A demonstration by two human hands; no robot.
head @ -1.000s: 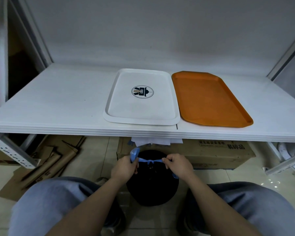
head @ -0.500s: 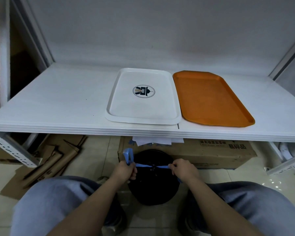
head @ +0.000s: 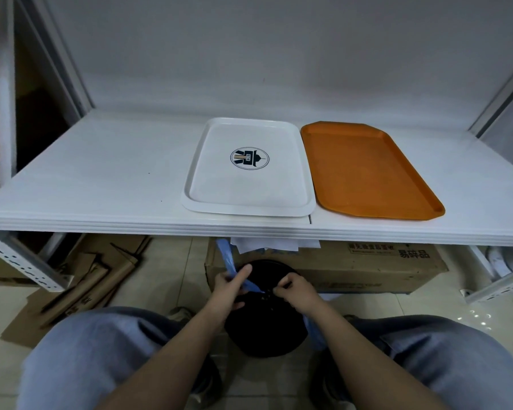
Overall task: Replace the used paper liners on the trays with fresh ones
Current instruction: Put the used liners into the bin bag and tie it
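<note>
Below shelf: both hands' fingers [head: 282,283] pinch thin blue plastic strip [head: 251,284] over round black bin [head: 264,327].

A printed cardboard box [head: 367,263] sits under the white shelf [head: 101,179]. Flattened cardboard [head: 80,279], apparently scraps, lies near left on the floor.

Brown cardboard box [head: 367,261] under the shelf: black printed Chinese, large characters "易碎品" at its upper right, with a smaller line of characters above-left of them, too small to read. Faint blue print lower on the box front, unreadable. White rectangular plastic tray [head: 219,184] on the shelf: round dark-blue emblem in its middle, a logo, any lettering in it illegible.
</note>
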